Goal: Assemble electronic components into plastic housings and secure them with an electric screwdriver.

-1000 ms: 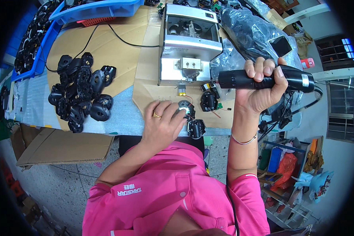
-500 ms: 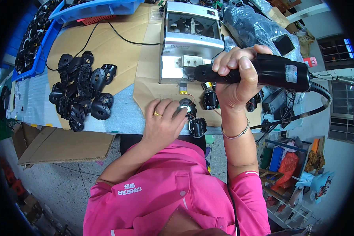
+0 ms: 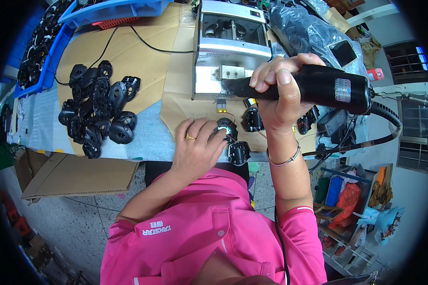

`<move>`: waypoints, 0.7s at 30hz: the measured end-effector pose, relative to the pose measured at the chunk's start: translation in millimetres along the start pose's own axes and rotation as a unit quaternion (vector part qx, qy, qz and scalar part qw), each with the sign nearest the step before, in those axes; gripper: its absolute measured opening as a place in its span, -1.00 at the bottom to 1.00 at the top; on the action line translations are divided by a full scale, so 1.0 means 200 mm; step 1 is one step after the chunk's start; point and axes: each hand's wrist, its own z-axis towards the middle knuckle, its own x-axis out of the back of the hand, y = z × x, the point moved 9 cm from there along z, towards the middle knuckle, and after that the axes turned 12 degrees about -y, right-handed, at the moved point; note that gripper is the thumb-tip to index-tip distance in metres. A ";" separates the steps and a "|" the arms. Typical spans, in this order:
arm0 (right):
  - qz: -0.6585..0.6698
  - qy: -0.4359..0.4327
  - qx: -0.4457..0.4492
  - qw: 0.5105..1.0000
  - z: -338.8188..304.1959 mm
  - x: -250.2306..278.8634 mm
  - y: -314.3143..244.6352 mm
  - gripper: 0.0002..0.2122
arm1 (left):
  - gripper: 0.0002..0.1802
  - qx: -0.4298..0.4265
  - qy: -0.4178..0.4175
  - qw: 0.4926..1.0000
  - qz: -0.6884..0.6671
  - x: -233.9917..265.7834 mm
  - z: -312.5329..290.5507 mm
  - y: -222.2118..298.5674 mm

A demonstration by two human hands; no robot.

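Note:
My right hand (image 3: 283,92) is wrapped round a black electric screwdriver (image 3: 335,90), held nearly level. Its tip end points left, in front of the silver screw feeder (image 3: 208,78); whether it touches there I cannot tell. My left hand (image 3: 197,142), a gold ring on one finger, rests low on the bench with its fingertips on a black earcup housing (image 3: 228,128). A lit patch and a thin red wire show inside that housing. The wire leads up to a small silver battery (image 3: 221,105). Another black housing (image 3: 239,153) sits at the bench's near edge.
A heap of black plastic shells (image 3: 97,109) lies to the left on cardboard. Blue bins (image 3: 50,76) stand at the far left. Bagged goods (image 3: 309,31) fill the back right. A cable and spring (image 3: 421,99) run from the screwdriver to the right.
My right hand has shifted the screwdriver slightly left, its tip end now across the feeder's lower front. The feeder's inner parts have turned. My left hand stays put.

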 end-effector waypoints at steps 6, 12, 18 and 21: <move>-0.007 -0.014 -0.007 1.000 0.00 -0.01 0.01 -0.62 | -0.69 0.001 -0.001 1.000 0.001 0.00 0.00 0.00; -0.036 -0.031 -0.018 0.999 -0.01 -0.05 0.00 -0.59 | -0.69 0.003 -0.005 1.000 0.001 -0.01 0.00 0.00; -0.167 -0.123 0.009 0.978 0.01 -0.13 0.02 -0.61 | -0.69 0.000 -0.005 1.000 0.005 -0.01 0.00 0.00; -0.112 -0.117 -0.060 0.985 0.06 -0.14 0.07 -0.62 | -0.69 -0.003 0.002 1.000 0.003 -0.01 -0.01 0.00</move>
